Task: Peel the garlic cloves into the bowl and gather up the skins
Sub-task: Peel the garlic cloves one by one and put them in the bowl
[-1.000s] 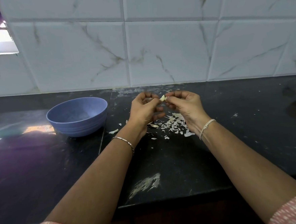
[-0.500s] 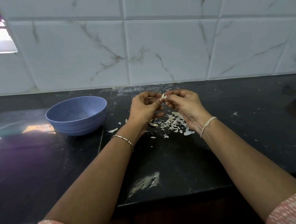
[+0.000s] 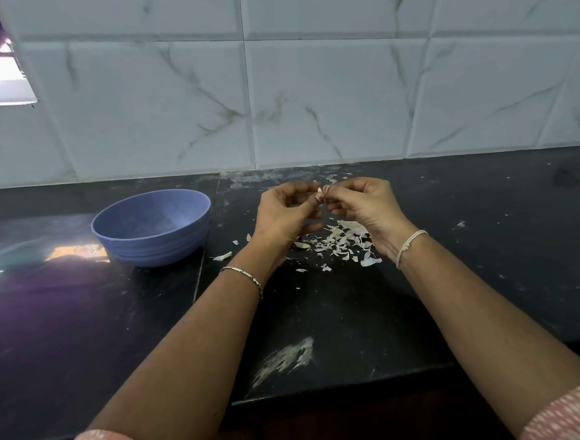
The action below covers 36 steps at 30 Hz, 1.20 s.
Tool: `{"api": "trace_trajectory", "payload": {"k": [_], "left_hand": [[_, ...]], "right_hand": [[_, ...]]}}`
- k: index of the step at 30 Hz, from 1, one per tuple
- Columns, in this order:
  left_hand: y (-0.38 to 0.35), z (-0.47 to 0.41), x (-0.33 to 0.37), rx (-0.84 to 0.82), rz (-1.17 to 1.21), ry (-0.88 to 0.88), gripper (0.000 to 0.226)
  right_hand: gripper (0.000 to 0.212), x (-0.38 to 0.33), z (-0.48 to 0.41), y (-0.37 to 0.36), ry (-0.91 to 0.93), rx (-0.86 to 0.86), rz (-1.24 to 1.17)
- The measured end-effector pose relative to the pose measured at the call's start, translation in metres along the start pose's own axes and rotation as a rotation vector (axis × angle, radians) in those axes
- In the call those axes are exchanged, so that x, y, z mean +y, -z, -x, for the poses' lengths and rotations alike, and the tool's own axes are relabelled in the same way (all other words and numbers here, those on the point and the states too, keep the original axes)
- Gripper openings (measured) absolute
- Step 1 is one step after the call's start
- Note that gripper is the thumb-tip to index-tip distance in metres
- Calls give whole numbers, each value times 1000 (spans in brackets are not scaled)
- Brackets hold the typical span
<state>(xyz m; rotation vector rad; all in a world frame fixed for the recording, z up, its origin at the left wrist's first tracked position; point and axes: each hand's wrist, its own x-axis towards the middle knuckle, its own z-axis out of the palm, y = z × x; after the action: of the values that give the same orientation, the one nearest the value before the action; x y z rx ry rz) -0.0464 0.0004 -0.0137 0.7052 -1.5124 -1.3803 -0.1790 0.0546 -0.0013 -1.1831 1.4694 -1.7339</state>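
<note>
Left hand (image 3: 283, 217) and right hand (image 3: 366, 207) meet at the fingertips, both pinching one garlic clove (image 3: 321, 193) between thumb and curled fingers, held up off the black counter (image 3: 356, 311). The pile of skins (image 3: 338, 242) lies on the counter under my hands. The blue bowl (image 3: 160, 249) sits upright to my left, apart from the clove; can't tell its contents.
</note>
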Motion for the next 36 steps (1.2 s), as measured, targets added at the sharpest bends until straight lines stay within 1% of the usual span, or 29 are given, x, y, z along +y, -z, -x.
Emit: {"api": "trace_trajectory", "payload": {"k": [4, 7, 9, 11, 15, 20, 24, 27, 31, 34, 36], "left_hand": [[-3, -1, -1, 70, -279, -107, 18], [-3, -2, -2, 73, -401, -173, 19], [-2, -3, -4, 68, -484, -215, 24], [-1, -4, -5, 74, -530, -241, 27], [0, -6, -6, 89, -565, -276, 26], [0, -7, -9, 71, -631, -307, 25], [-1, -6, -9, 50, -642, -314, 24], [-2, -5, -8, 48, -619, -290, 22], [-1, -4, -4, 67, -433, -146, 11], [-1, -2, 0, 40, -279, -36, 12], [-2, 0, 2, 11, -180, 25, 15]], "right_hand": [[19, 1, -1, 2, -81, -25, -52], [12, 0, -1, 3, -121, -45, -86], [8, 1, -1, 4, -125, -46, -90], [8, 1, -1, 3, -119, -52, -84], [10, 0, 1, 1, -94, -53, -45], [4, 1, 2, 0, 7, -10, 130], [4, 2, 3, -1, 43, 12, 217], [4, 2, 1, -1, 60, -4, 249], [11, 6, -2, 1, 99, 7, 337], [8, 9, -6, 5, 178, 65, 552], [5, 11, -8, 10, 214, 23, 708]]}}
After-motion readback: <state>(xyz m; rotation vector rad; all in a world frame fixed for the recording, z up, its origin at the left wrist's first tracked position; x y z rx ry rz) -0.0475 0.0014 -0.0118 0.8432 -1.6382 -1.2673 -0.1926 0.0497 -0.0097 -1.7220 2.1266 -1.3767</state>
